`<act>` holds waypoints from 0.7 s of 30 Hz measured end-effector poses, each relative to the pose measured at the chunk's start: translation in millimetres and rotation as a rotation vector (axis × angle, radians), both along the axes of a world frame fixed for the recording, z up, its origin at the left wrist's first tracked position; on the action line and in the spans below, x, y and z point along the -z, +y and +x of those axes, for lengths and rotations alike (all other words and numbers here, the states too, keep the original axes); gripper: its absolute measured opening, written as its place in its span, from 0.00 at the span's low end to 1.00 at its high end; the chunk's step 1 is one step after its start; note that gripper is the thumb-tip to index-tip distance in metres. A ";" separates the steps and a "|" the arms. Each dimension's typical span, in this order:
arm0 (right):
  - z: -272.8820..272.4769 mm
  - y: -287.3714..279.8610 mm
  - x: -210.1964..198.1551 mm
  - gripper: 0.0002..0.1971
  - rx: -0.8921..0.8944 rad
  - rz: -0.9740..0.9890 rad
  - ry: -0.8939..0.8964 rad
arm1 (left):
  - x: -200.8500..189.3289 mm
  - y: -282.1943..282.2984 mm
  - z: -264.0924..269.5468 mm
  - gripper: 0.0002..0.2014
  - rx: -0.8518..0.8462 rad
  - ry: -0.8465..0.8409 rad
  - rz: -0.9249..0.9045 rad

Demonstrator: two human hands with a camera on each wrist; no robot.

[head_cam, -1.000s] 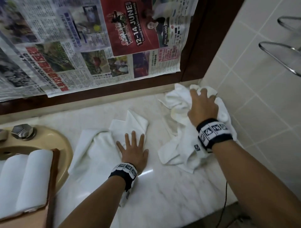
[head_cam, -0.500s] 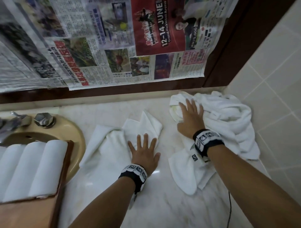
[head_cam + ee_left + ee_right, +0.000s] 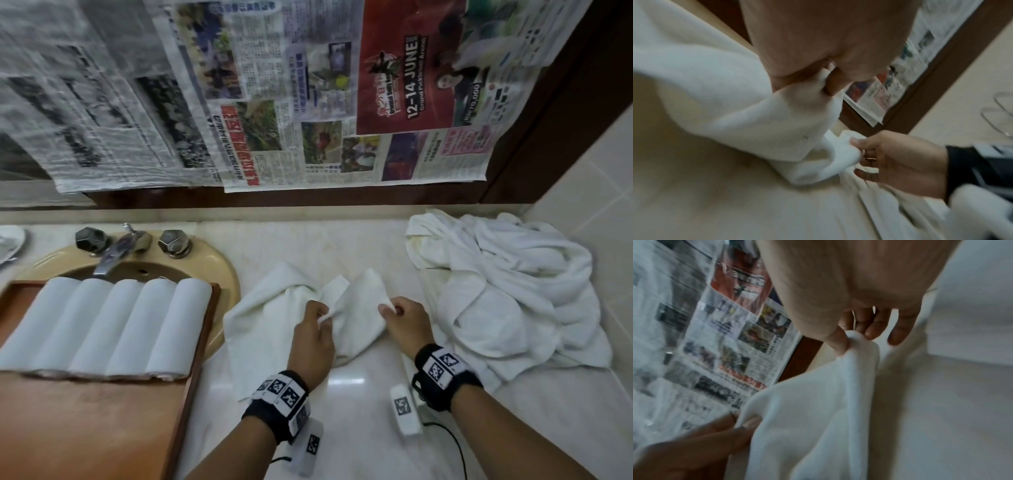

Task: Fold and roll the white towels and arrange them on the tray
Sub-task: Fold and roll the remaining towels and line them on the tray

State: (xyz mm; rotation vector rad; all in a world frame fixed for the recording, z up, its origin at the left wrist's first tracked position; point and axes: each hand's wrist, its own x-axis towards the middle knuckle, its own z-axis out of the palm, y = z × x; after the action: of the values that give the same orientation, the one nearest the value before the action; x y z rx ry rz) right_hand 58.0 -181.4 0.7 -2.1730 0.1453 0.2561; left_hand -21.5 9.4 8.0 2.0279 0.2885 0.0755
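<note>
A crumpled white towel (image 3: 274,318) lies on the marble counter (image 3: 359,411) between the sink and a heap of towels. My left hand (image 3: 320,317) pinches one corner of it, seen close in the left wrist view (image 3: 822,84). My right hand (image 3: 390,308) pinches another corner, thumb against finger (image 3: 851,340). The cloth (image 3: 807,418) sags between the two hands. On the left a wooden tray (image 3: 102,428) holds several rolled white towels (image 3: 113,325) side by side.
A heap of unfolded white towels (image 3: 507,298) fills the back right corner against the tiled wall (image 3: 599,205). The beige sink (image 3: 219,267) with its tap (image 3: 113,253) lies under the tray's far end. Newspaper (image 3: 274,102) covers the mirror behind.
Both hands left their flat resting places. The right came off the towel heap to the left, and each hand now pinches a corner of the middle towel and lifts it.
</note>
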 end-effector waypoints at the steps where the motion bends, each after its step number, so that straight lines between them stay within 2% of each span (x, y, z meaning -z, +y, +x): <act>1: -2.7 2.9 -8.4 0.09 0.012 0.045 -0.058 | -3.9 8.9 -0.7 0.06 -0.061 0.009 -0.012; 3: -7.5 12.3 -32.6 0.06 0.013 0.156 -0.145 | -12.7 25.8 1.8 0.10 -0.155 -0.011 -0.003; 6: -11.5 31.8 -74.5 0.05 -0.042 0.221 -0.234 | -38.2 38.8 6.7 0.18 -0.177 -0.175 0.189; 8: -14.2 45.0 -102.9 0.02 -0.074 0.258 -0.273 | -64.0 36.9 6.9 0.12 -0.116 -0.331 0.243; 10: -19.9 58.2 -129.7 0.04 -0.103 0.323 -0.293 | -90.6 31.8 2.6 0.01 -0.036 -0.386 0.132; 13: -29.0 73.5 -157.9 0.12 -0.201 0.333 -0.318 | -119.0 28.1 0.4 0.11 0.025 -0.281 -0.156; 16: -36.9 82.9 -176.2 0.22 -0.323 0.367 -0.300 | -137.7 35.3 4.2 0.16 0.018 -0.240 -0.325; 19: -43.5 90.9 -196.2 0.29 -0.351 0.530 -0.204 | -155.0 45.3 9.3 0.14 0.019 -0.258 -0.372; 21: -45.1 95.0 -210.4 0.27 -0.291 0.562 -0.233 | -169.4 53.6 10.8 0.12 0.030 -0.264 -0.402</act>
State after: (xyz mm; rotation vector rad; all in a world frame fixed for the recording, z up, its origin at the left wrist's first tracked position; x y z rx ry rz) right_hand 12.9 -86.4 211.1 -1.6392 -0.3414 0.1776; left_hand -10.8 63.1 177.3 1.6003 0.0952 0.2448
